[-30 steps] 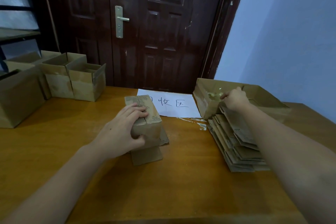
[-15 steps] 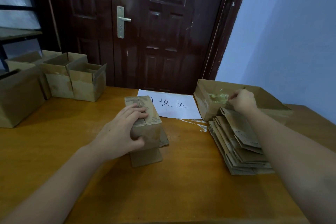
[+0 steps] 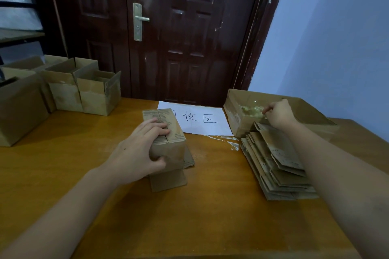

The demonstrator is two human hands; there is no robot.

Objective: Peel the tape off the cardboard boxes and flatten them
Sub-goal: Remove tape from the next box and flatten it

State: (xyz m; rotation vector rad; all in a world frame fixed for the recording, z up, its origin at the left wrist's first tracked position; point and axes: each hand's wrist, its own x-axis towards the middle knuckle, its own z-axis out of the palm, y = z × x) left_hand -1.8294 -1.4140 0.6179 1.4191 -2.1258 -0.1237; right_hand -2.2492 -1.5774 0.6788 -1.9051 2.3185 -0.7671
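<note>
A small brown cardboard box point(image 3: 166, 141) is standing in the middle of the orange-brown wooden table point(image 3: 63, 170), with its bottom flaps spread out flat under it. The person's left hand point(image 3: 139, 151) is gripping this box, with fingers curling over the top and the thumb pressing the near side. The right hand point(image 3: 277, 112) is reaching over the rim of a wide open brown cardboard box point(image 3: 315, 115) at the far right, and its fingers are curling in a pinch (what they are pinching is too small to tell). A crumpled wad of clear tape point(image 3: 251, 110) is lying inside that box, just beside the fingers. A stack of flattened brown cardboard pieces point(image 3: 273, 164) is sitting in front of it. A white paper sheet with black writing point(image 3: 197, 120) is lying behind the small box. Several open brown boxes point(image 3: 80, 88) are waiting at the far left.
</note>
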